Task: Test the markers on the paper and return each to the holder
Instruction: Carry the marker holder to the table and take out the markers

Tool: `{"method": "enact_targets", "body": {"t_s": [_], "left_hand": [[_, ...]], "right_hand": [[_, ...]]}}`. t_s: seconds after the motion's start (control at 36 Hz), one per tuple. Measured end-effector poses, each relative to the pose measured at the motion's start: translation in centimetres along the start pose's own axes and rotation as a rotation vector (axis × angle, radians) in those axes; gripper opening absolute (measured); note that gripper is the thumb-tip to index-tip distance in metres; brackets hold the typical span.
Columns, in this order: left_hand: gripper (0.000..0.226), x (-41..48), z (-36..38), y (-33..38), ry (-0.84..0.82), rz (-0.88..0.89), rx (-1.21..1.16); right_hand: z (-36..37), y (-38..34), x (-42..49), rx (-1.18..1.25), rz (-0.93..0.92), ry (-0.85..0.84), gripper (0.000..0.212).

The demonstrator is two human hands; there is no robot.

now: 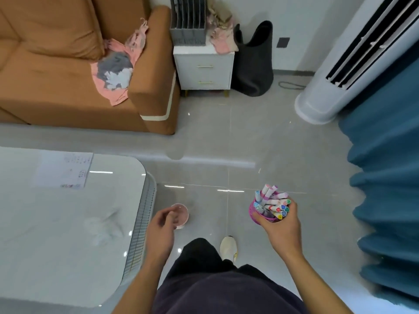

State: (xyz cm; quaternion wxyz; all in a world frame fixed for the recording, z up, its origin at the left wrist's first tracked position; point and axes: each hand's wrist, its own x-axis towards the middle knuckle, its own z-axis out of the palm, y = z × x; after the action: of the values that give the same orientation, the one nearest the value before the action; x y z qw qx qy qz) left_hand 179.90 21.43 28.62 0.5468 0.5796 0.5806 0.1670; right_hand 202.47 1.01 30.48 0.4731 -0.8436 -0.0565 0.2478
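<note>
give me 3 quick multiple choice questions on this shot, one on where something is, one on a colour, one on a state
1. Where does the paper lie?
A. on the white table
B. on the sofa
C. on the floor

2. What colour is the holder?
A. green
B. pink
C. black

3. How are the markers now?
A. spread out on the table
B. standing in the holder, which the right hand grips
C. lying on the sofa

Answers:
1 A: the sheet lies flat near the table's far edge.
2 B: its mesh wall shows pink beside the fingers.
3 B: the caps stick up out of the holder, and the right hand's fingers wrap round it.
</note>
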Motion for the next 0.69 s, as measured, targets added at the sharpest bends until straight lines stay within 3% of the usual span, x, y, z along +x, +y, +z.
{"method": "enact_targets", "body": {"t_s": [0.22,0.69], "left_hand": [[0.014,5.4,-0.1,3.0,0.107,-0.043,-0.074],[0.016,23.3,-4.0,10.3,0.267,-0.136,-0.133]], "right_hand": [[4.2,-4.7,7.5,-0.033,-0.052,-0.103,0.073],[20.2,-19.1,21.9,-0.093,-0.146,-0.310,0.075]]}}
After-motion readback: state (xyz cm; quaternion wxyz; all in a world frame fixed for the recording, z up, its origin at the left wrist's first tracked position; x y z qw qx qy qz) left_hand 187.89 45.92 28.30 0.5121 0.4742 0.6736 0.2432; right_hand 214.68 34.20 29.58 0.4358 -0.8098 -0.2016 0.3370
